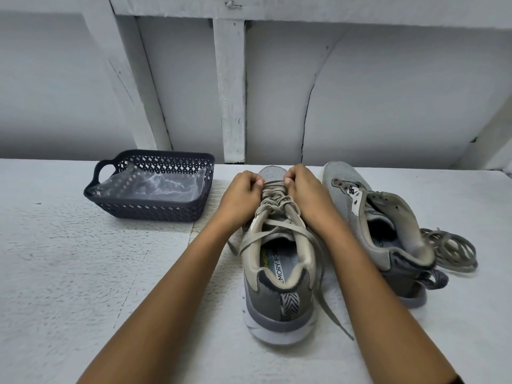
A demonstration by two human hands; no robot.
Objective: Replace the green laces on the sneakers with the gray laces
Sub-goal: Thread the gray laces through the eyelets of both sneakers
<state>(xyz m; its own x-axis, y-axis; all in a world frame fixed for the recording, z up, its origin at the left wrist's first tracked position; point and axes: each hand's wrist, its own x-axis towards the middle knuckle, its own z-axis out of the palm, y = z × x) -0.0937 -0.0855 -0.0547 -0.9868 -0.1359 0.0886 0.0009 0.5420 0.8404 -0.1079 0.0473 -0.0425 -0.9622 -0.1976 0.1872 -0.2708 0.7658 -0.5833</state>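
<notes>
A grey sneaker stands in front of me with its heel toward me, threaded with a dull greenish-grey lace. My left hand and my right hand pinch that lace at the lowest eyelets near the toe, one on each side. Its loose ends trail down both sides of the shoe. To the right, a second grey sneaker lies tilted on its side with no lace in its eyelets. A loose lace lies coiled beside its heel.
A dark plastic basket with a clear plastic bag inside stands at the back left of the white table. A white wall with wooden beams rises right behind the table's far edge.
</notes>
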